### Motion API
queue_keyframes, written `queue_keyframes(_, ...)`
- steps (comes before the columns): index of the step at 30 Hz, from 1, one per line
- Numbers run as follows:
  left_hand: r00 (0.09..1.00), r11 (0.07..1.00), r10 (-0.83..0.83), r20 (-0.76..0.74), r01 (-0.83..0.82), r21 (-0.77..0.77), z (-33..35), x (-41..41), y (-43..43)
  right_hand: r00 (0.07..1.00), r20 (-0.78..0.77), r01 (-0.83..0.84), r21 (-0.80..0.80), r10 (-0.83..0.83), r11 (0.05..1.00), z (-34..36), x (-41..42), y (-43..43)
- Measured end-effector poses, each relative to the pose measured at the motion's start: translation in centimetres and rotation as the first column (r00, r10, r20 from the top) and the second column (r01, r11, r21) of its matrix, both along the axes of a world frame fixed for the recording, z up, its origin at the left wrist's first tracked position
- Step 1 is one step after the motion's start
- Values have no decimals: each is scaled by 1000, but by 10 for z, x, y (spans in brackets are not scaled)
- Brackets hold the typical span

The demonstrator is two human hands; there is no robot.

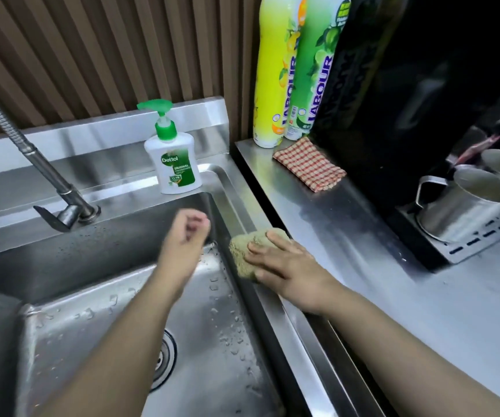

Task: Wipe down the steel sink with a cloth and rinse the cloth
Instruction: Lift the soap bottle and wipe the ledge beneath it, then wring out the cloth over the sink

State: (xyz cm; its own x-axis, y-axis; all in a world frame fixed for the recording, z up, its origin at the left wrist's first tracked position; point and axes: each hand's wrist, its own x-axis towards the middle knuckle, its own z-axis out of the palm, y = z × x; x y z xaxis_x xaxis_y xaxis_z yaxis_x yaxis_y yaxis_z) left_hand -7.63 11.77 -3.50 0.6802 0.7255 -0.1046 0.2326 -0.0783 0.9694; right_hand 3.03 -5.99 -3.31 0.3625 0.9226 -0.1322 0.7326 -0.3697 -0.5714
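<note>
Two hands over the steel sink (86, 332). Your right hand (282, 266) lies with fingers spread flat on the cloth (242, 251), pressing it onto the sink's right rim. Your left hand (187, 233), blurred, hovers above the basin just left of the cloth, fingers curled inward, holding nothing. Soap bottle (173, 159) stands on the far ledge.

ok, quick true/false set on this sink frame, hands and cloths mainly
1. The right hand presses the green cloth on the sink rim. True.
2. The left hand holds a cloth. False: it holds nothing, fingers curled, above the basin.
3. The soap bottle stands in the basin. False: it stands on the back ledge.
4. The checked cloth lies on the counter, untouched. True.
5. Water runs from the tap. False: no stream shows.
</note>
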Motion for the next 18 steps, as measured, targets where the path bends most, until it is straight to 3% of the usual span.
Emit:
queue_keyframes(2, 984, 985, -110, -138, 90, -146, -5, -5, -30, 961, -241, 178, 153, -138, 972, 8, 9, 0)
queue_keyframes(3, 980, 975, -125, -151, 93, -204, -4, -4, -42, 949, -236, 262, 207, -212, 943, 9, 13, -2)
queue_keyframes(4, 982, 968, -119, -147, 82, -236, -4, -2, -50, 956, -127, 288, 219, -266, 932, 8, 16, -4)
queue_keyframes(6, 987, 961, -73, -141, 31, -276, -2, 2, -60, 959, 118, 248, 97, -259, 964, 1, 15, -7)
queue_keyframes(8, 990, 949, -25, -140, -21, -315, 2, 6, -62, 963, 161, 225, -28, -218, 974, 0, 13, -7)
queue_keyframes(11, 996, 965, -43, -81, 20, -262, 15, 5, -57, 972, -33, 234, 34, -233, 972, 13, 16, -7)
queue_keyframes(15, 968, 964, -244, 50, 248, -95, 59, -19, -37, 927, -351, 196, 160, -130, 967, 41, 17, -2)
queue_keyframes(18, 954, 955, -295, 54, 295, -1, 82, -51, -26, 777, -626, 68, 178, 59, 982, 61, 2, 19)
